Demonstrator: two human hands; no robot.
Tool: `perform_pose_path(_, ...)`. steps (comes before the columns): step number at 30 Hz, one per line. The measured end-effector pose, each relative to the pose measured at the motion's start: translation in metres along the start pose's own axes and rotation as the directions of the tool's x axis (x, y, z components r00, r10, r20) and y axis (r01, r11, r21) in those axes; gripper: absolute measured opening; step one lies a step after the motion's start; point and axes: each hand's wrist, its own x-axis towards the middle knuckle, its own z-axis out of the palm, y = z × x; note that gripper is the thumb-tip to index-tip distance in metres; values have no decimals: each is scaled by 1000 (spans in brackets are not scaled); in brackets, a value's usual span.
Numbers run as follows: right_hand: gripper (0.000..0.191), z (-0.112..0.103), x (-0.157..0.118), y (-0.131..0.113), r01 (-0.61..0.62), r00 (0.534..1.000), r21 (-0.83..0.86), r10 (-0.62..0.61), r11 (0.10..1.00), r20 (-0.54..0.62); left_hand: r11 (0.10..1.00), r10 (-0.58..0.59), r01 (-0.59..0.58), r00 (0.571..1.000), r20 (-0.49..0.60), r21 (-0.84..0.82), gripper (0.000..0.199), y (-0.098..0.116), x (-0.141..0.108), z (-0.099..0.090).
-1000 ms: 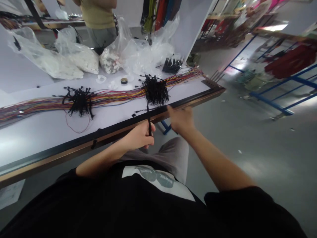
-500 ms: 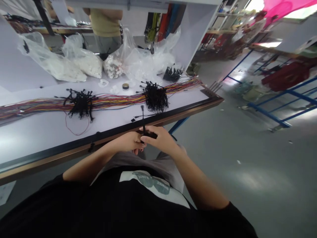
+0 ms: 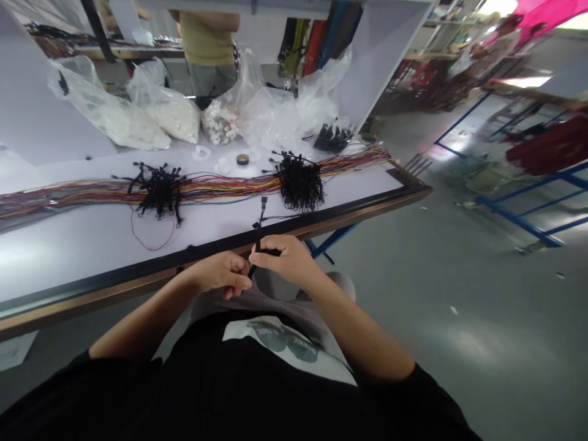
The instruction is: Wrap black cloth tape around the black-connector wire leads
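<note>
Left hand [image 3: 225,272] pinches black-sleeved lead [image 3: 258,236] low, apparently for steadiness; right hand [image 3: 287,260] grips higher, connector [image 3: 264,201] toward twelve o'clock; black cable cluster [image 3: 301,184] at one o'clock.

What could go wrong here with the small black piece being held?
Left hand and right hand pinch the black piece at the bench edge, so a slip might drop it to the floor. The black cluster lies near that edge; the right hand could snag its loose ends.
</note>
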Motion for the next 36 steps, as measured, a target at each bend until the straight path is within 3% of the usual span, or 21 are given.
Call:
perform_pose_path(2,19,4,4,-4,-30,999,0,30,1000,-32,994,48,-39,995,-89,101,27,1,-7,1)
perform_pose_path(4,22,5,9,-6,-46,999,-11,45,999,-23,963,167,-125,972,-164,240,30,5,-15,1)
perform_pose_path(6,25,-4,16,-6,-28,999,-68,30,997,23,903,278,-146,916,-289,405,32,8,-26,-6)
perform_pose_path(8,24,-21,24,-1,-3,1000,-247,9,969,23,840,313,-10,825,-470,543,32,11,-37,-23)
perform_pose_path(9,23,-32,29,4,-35,998,-422,9,906,-64,808,293,115,772,-564,578,31,11,-43,-36)
perform_pose_path(11,25,-53,38,17,-180,973,-778,-5,602,-229,706,221,410,647,-730,577,25,8,-53,-66)
perform_pose_path(12,27,-62,43,24,-211,972,-874,0,437,-235,633,166,549,593,-788,546,23,6,-58,-82)
perform_pose_path(14,30,-72,50,36,-138,990,-967,61,216,-128,594,127,636,531,-838,493,18,0,-64,-110)
perform_pose_path(17,31,-73,58,47,-27,995,-987,101,160,-10,588,122,702,414,-902,401,10,-6,-68,-129)
perform_pose_path(20,31,-69,61,49,18,995,-988,97,156,33,709,260,586,300,-918,393,16,-4,-63,-114)
perform_pose_path(21,31,-69,60,48,6,996,-988,90,154,21,749,296,513,306,-905,419,18,-2,-58,-104)
perform_pose_path(22,31,-69,58,46,-29,997,-985,75,170,-16,789,319,423,338,-886,445,18,0,-51,-93)
perform_pose_path(24,28,-69,51,39,-140,990,-943,34,301,-136,856,357,194,450,-819,480,20,6,-33,-68)
perform_pose_path(26,25,-67,41,28,-202,973,-789,29,580,-228,902,404,-61,468,-786,427,22,14,-11,-44)
perform_pose_path(28,22,-59,28,17,-125,988,-488,66,864,-138,894,445,-263,448,-775,362,32,24,11,-23)
perform_pose_path(29,21,-54,21,13,-101,994,-305,87,947,-61,870,477,-369,457,-751,328,39,30,19,-14)
perform_pose_path(31,18,-40,9,9,-113,991,-3,113,994,68,836,503,-511,563,-656,202,39,40,31,2)
perform_pose_path(33,15,-28,-1,13,-141,986,192,119,971,118,833,470,-552,677,-566,31,33,48,36,15)
perform_pose_path(34,15,-24,-5,16,-152,984,250,123,956,130,834,443,-550,716,-540,-45,30,50,37,20)
perform_pose_path(36,18,-21,-12,23,-164,984,262,139,951,113,822,409,-552,743,-530,-138,23,52,36,27)
